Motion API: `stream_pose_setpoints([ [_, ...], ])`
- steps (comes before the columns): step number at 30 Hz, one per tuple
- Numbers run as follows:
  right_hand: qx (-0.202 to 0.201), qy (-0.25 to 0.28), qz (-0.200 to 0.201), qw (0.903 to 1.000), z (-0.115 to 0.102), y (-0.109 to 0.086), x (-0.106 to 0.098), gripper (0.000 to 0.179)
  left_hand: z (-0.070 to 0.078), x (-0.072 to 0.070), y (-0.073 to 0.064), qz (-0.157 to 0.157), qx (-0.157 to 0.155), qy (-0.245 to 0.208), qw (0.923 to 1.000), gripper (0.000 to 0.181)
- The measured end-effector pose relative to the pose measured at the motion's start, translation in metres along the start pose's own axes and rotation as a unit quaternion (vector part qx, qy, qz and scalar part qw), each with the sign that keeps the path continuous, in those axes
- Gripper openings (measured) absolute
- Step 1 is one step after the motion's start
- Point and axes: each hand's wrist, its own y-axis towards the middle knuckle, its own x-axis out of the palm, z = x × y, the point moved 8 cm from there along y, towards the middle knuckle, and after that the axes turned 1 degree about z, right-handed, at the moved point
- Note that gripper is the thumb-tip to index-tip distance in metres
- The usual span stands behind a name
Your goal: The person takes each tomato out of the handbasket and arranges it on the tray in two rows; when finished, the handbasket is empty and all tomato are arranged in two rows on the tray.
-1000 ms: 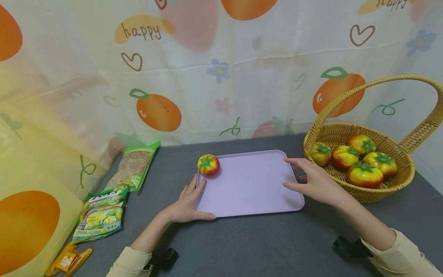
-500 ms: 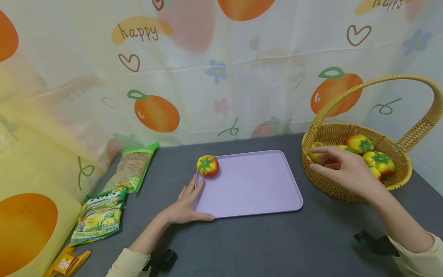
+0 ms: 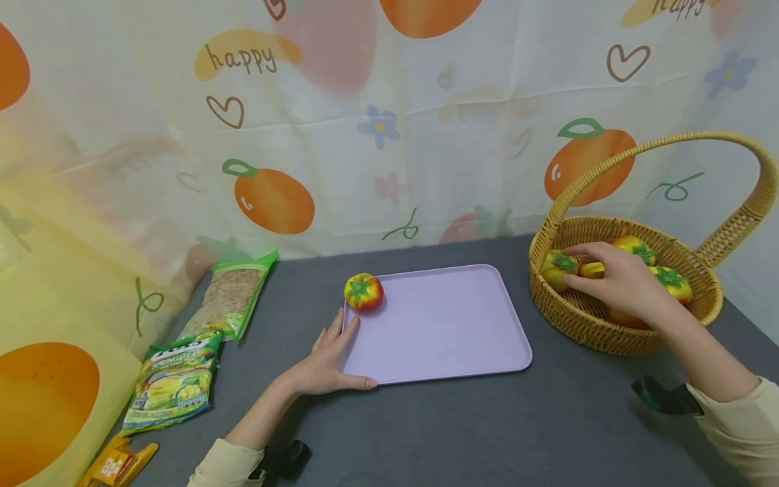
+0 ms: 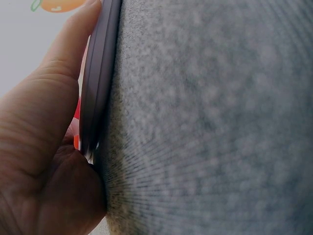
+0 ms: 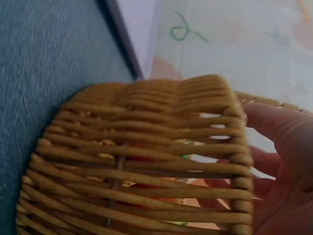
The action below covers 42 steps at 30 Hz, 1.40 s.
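Note:
A lilac tray (image 3: 447, 325) lies on the dark table, with a red-and-yellow tomato-like fruit (image 3: 364, 293) at its far left corner. My left hand (image 3: 325, 362) rests at the tray's left side, fingers extended along the edge and thumb at the near corner. In the left wrist view, the thumb (image 4: 63, 54) lies against the tray's rim (image 4: 100, 73). My right hand (image 3: 621, 281) reaches into a wicker basket (image 3: 599, 336), its thumb and forefinger beside the leftmost fruit (image 3: 555, 270). Its other fingers are hidden in the head view; woven cane partly covers them in the right wrist view.
More such fruits (image 3: 672, 283) lie in the basket, whose tall handle (image 3: 688, 140) arches overhead. At left are a green-edged bag (image 3: 234, 297), a green-yellow packet (image 3: 173, 385) and a small orange packet (image 3: 115, 463). A printed curtain (image 3: 341, 135) hangs behind the table.
My right hand has left the tray's right side, moved right over the basket rim and gone down among the fruits. My left hand stays at the tray's left edge.

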Motion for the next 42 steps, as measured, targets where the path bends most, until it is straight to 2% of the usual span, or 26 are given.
stream_pose_setpoints([
  [7, -0.002, -0.011, -0.059, 0.9982, 0.006, 0.017, 0.013, 0.057, 0.000, 0.000, 0.000, 0.001, 0.001, -0.002, 1.0000, 0.117],
  [20, -0.002, -0.055, -0.128, 0.9902, 0.015, 0.037, 0.031, 0.065, 0.001, -0.002, -0.002, 0.003, 0.009, -0.001, 1.0000, 0.117],
  [42, -0.004, -0.067, -0.153, 0.9860, 0.025, 0.044, 0.040, 0.071, 0.000, -0.001, 0.000, -0.001, -0.001, 0.001, 1.0000, 0.116],
])
